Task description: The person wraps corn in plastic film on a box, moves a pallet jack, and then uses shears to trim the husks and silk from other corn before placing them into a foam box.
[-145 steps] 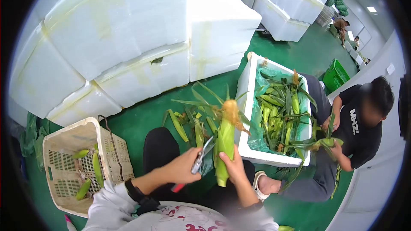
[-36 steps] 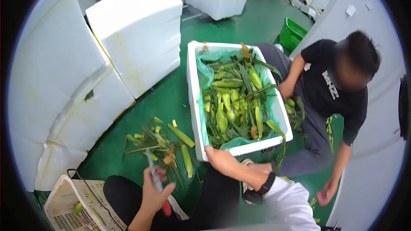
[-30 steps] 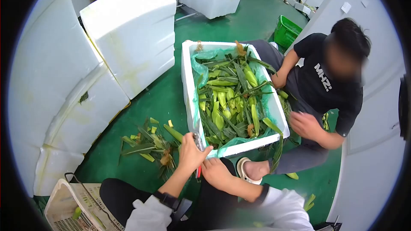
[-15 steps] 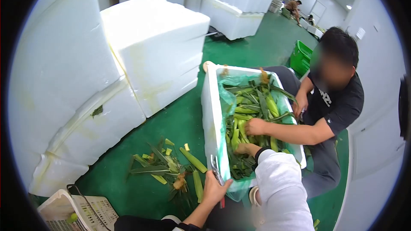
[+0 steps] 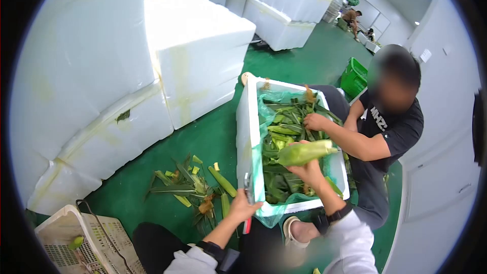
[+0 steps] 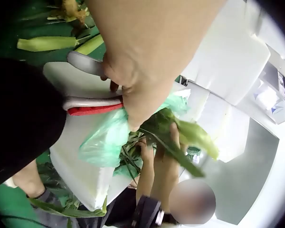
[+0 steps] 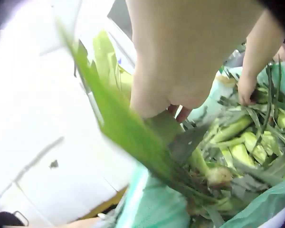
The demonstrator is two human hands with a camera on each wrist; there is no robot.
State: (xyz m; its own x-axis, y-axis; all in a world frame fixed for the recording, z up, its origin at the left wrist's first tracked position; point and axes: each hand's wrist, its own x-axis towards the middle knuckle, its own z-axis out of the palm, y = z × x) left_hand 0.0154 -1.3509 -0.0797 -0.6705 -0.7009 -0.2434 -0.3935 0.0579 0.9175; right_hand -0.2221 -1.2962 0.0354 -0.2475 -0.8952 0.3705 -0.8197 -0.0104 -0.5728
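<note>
Noting one ear of corn (image 5: 307,153), husk on, in the right hand (image 5: 310,175), raised above the white foam box (image 5: 244,137). Right fingers are curled round the ear's middle; my right wrist view hides most of the grip behind the wrist, so I can't tell how firmly they press.

Left fingers are clamped on a metal hand tool with red on its handle (image 5: 247,225). That left hand (image 5: 240,208) sits at the near corner of the box, just beside the green plastic liner (image 5: 272,218).

Handling, my judgement: moderate weight for its size, solid core, stiff along its length. The outer husk looks smooth and likely a bit slick — layers could slide over each other if held by the surface alone. Kernels beneath would bruise under a hard pinch, though the wrapping should cushion them.

Best hold, I'd say: full wrap round the thick middle, where the husk lies close. I'd avoid lifting by a loose blade such as the long green leaf (image 7: 114,114) across the right wrist view — thin, floppy, apt to tear. Whether it belongs to this ear, I can't tell.

Another person's hand (image 5: 317,122) reaches into the box, near the ear.
</note>
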